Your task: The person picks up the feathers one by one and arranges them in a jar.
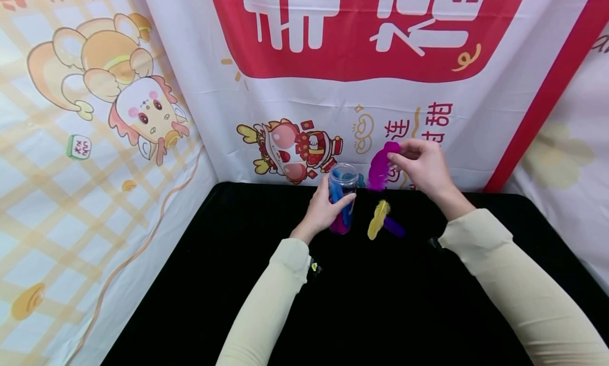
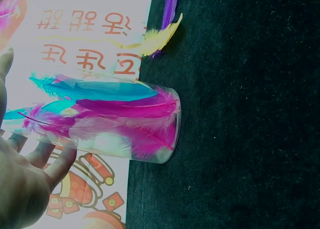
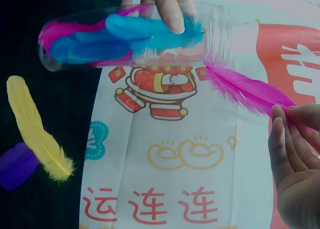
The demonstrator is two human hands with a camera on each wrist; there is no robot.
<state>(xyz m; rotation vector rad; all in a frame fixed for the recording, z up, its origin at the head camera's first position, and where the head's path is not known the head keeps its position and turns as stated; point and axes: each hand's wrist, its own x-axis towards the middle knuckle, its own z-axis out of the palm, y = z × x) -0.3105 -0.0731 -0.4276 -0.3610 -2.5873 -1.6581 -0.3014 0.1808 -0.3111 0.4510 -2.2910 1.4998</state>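
My left hand (image 1: 322,210) grips a clear jar (image 1: 343,176) around its side, its mouth uncovered. Inside the jar are blue feathers (image 3: 95,44) and magenta feathers (image 2: 130,109). Between thumb and fingertips, my right hand (image 1: 422,165) pinches a magenta feather (image 1: 379,167) up to the right of the jar. In the right wrist view, that feather's fluffy end overlaps the jar's rim (image 3: 220,36). On the black table lie a yellow feather (image 1: 378,219) and a purple feather (image 1: 394,227), the yellow one partly across the purple.
A black cloth-covered table (image 1: 352,302) stretches under both arms. Behind it hangs a white printed curtain (image 1: 190,64) with a red panel, and a checked cloth (image 1: 57,197) with cartoon figures closes off the left side.
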